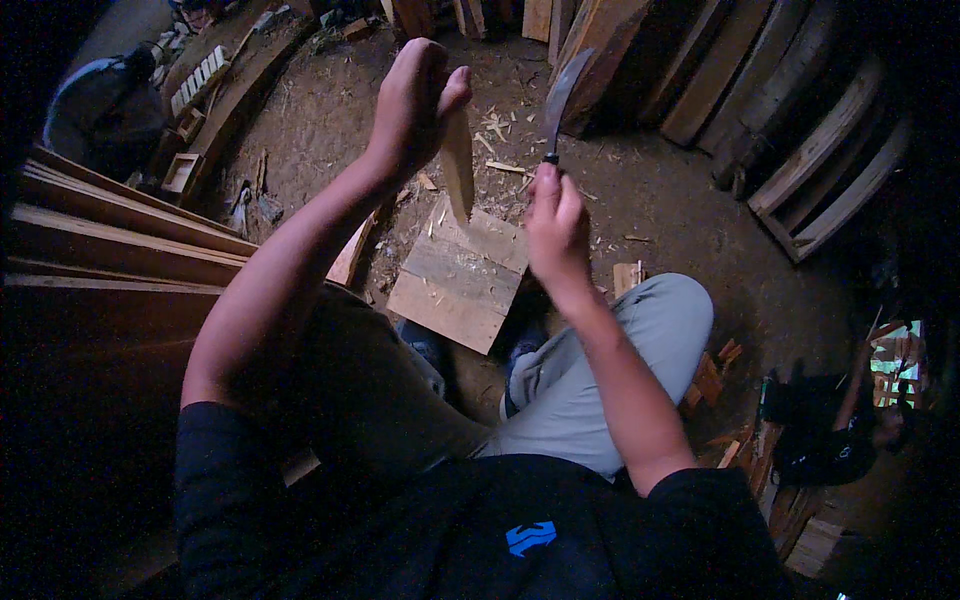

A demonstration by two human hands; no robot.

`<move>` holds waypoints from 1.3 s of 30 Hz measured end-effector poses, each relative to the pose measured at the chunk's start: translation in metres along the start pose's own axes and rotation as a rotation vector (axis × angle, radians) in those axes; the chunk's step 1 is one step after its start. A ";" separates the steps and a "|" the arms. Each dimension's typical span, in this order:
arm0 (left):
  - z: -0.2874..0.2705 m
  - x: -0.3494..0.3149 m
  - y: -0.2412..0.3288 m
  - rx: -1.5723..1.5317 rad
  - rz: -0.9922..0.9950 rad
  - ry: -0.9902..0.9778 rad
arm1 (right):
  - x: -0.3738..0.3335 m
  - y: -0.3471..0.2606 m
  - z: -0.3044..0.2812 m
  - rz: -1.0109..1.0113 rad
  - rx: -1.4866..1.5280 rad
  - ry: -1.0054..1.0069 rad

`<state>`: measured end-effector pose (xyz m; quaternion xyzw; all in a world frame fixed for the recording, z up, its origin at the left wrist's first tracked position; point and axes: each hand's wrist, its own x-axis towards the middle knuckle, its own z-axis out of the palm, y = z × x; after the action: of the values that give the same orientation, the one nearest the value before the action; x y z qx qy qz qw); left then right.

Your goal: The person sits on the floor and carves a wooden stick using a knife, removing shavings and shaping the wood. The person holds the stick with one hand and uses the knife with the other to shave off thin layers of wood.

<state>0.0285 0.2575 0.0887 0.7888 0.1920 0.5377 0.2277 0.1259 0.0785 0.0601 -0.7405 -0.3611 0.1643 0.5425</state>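
Observation:
My left hand (410, 110) is raised and closed around the top of a pale, narrow wooden stick (458, 165). The stick points downward, and its lower end meets or hangs just over a square wooden block (450, 285) between my feet. Whether it touches, I cannot tell. In my right hand (560, 228) is a knife with a curved blade (567, 100), gripped by its handle. The blade points up and away from me, to the right of the stick and apart from it. Wood chips lie on top of the block.
Shavings (497, 125) litter the dirt floor around the block. Stacked boards (120, 230) rise close on my left. Thick planks (720, 90) lean at the far right, beside a wooden frame (830, 165). Another person in dark clothes (830, 440) is at the lower right, near wood scraps (712, 375).

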 end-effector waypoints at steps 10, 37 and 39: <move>0.006 0.005 0.003 -0.003 -0.012 -0.002 | -0.010 0.071 0.007 -0.055 -0.744 -0.610; -0.004 0.015 0.026 0.085 0.123 0.008 | -0.006 0.054 -0.013 0.418 -0.102 -0.673; 0.001 0.010 0.009 0.028 0.069 -0.069 | -0.005 0.073 -0.006 0.337 -0.199 -0.646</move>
<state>0.0330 0.2557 0.1009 0.8160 0.1644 0.5150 0.2045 0.1523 0.0595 -0.0061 -0.7486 -0.4007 0.4405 0.2915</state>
